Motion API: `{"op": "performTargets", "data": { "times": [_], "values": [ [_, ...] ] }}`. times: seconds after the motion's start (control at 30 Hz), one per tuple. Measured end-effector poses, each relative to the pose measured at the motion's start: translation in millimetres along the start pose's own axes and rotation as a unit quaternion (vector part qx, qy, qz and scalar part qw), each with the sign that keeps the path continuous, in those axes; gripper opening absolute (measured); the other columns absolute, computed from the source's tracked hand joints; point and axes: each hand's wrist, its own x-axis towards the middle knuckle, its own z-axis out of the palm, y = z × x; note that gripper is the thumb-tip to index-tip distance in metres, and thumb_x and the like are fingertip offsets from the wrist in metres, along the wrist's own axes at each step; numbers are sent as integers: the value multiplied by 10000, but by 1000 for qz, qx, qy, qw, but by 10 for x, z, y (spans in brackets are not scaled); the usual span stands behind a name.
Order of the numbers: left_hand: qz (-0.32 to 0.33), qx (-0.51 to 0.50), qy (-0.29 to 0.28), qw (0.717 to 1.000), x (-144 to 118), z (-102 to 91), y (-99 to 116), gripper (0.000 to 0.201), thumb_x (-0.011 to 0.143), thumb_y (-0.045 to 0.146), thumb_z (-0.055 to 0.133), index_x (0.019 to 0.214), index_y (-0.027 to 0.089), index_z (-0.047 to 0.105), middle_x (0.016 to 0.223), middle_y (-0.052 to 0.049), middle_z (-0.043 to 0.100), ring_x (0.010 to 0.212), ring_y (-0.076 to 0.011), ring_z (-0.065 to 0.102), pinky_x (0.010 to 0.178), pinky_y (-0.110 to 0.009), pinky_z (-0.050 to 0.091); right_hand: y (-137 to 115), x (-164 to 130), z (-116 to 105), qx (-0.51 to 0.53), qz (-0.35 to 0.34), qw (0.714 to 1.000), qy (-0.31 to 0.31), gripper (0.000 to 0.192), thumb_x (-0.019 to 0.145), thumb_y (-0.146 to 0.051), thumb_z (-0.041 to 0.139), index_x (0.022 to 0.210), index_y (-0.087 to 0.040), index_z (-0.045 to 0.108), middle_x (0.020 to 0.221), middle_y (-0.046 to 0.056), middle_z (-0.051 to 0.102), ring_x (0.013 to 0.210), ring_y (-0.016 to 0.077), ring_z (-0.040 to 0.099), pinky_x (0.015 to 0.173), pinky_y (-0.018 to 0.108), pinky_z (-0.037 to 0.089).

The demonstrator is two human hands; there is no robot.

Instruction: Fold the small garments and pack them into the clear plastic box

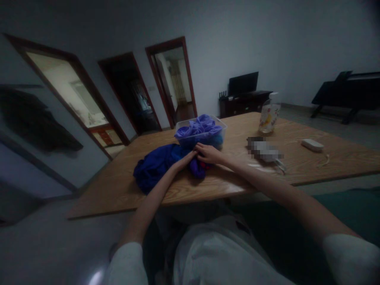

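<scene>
both hands meet on a small purple rolled cloth (198,168) that lies on the near middle of the long brown wooden table (124,186). the left hand (186,159) presses it flat and the right hand (208,153) pinches its top, fingers curled shut on it. to do this well, i think the roll must stay tight. a dark blue cloth heap (154,168) lies to the left and a clear plastic box of purple cloths (201,132) sits just behind. far off are open doors and a grey wall.

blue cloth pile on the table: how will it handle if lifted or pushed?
The blue cloth lies crumpled in soft folds, so it is probably floppy and would drape rather than hold shape. Both hands, left and right, rest on it by the clear tub. Pushed, it would likely bunch up on the wooden table, not slide as one or roll.
</scene>
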Motion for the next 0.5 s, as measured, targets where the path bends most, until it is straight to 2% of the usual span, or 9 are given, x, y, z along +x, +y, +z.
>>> {"op": "performTargets", "data": {
  "times": [0.1,0.33,0.5],
  "values": [
    [-8,-14,27,1000,-14,13,14,540,1011,367,556,1526,215,611,1661,-6,492,1626,-239,333,1382,-399,209,6,1,8,3,1,1000,1,304,1014,-290,583,1282,-148,588,1243,128,625,934,225,665,797,318,519],
    [23,-19,20,999,42,-16,-91,507,999,402,567,1471,239,655,1589,-6,585,1593,-238,402,1372,-418,258,5,-4,-4,9,1,1000,2,318,1015,-286,579,1302,-149,577,1249,130,628,969,233,675,824,321,529],
    [34,-5,29,999,85,4,-86,465,994,416,568,1403,241,703,1527,-26,643,1575,-264,433,1365,-454,279,1,-1,-6,4,-1,1000,1,311,1013,-286,581,1293,-150,580,1235,126,632,944,226,672,820,323,528]
  ]
}}
